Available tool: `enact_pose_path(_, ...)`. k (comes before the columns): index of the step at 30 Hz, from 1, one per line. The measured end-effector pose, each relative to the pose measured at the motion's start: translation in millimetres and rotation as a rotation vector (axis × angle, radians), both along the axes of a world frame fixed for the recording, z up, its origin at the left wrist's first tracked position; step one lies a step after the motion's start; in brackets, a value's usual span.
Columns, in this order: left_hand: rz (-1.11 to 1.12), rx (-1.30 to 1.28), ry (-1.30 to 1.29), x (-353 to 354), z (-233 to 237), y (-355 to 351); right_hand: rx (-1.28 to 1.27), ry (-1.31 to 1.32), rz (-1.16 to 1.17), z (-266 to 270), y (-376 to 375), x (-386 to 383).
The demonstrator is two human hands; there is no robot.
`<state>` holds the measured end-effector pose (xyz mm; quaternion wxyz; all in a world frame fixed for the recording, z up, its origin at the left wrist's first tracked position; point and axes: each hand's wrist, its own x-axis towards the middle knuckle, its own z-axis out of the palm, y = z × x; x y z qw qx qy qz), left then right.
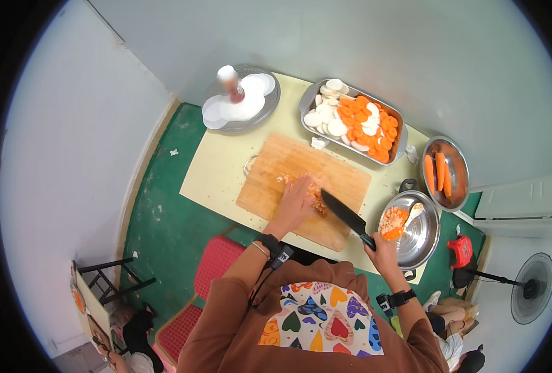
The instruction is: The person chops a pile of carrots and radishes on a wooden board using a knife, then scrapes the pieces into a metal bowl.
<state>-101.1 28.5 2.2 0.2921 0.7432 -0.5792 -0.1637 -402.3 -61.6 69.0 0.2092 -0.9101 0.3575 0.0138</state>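
Chopped orange and pale bits (319, 202) lie on a wooden cutting board (263, 186). My left hand (296, 200) rests over part of them, fingers stretched out towards the far side. My right hand (382, 250) is closed around the handle of a black knife (343, 210), whose blade reaches over the board's right part, beside the bits. Right of the board, a steel pan (420, 241) holds chopped orange and pale bits (392, 222) and a white spoon (414, 212).
A steel tray (402, 138) of white and orange slices stands behind the board, a bowl (464, 186) with carrots (440, 171) at right. A round plate (269, 110) with white discs is at back left. Red chairs (217, 261), a fan (530, 288) and other people are around.
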Motion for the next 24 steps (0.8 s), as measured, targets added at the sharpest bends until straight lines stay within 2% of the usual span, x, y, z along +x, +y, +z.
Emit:
enact_pose_path(2,0.218,-0.245,0.386,-2.1,8.9,-2.4,0.118,-0.246,-0.232,-11.1,7.6,-0.6)
enact_pose_path(3,0.214,-0.244,0.388,-2.5,12.5,-3.5,0.118,-0.245,-0.236,-17.4,9.4,2.2)
enact_pose_path(5,0.219,-0.199,0.349,-0.9,18.0,-6.5,0.237,-0.304,-0.389,-31.3,11.0,13.3)
enact_pose_path(9,0.136,-0.044,0.249,1.8,14.7,-13.0,0.311,-0.307,-0.424,-57.1,22.3,32.5)
enact_pose_path(11,0.207,-0.316,0.218,-1.5,16.6,-15.5,0.35,-0.29,-0.418,-65.8,32.1,41.7)
enact_pose_path(14,0.199,-0.245,0.347,15.1,2.0,-16.7,0.401,-0.329,-0.339,-69.8,39.3,59.1)
enact_pose_path(17,0.209,-0.186,0.358,35.7,-0.8,-15.0,0.427,-0.451,-0.283,-64.4,37.8,76.4)
enact_pose_path(21,0.202,-0.242,0.36,57.8,8.2,-7.1,0.547,-0.388,-0.469,-38.2,45.8,97.8)
enact_pose_path(23,-0.042,0.131,0.231,83.9,1.7,1.1,0.557,-0.398,-0.515,-45.8,52.3,104.4)
enact_pose_path(24,-0.066,0.134,0.228,87.4,0.7,2.8,0.568,-0.403,-0.516,-47.3,55.6,109.0)
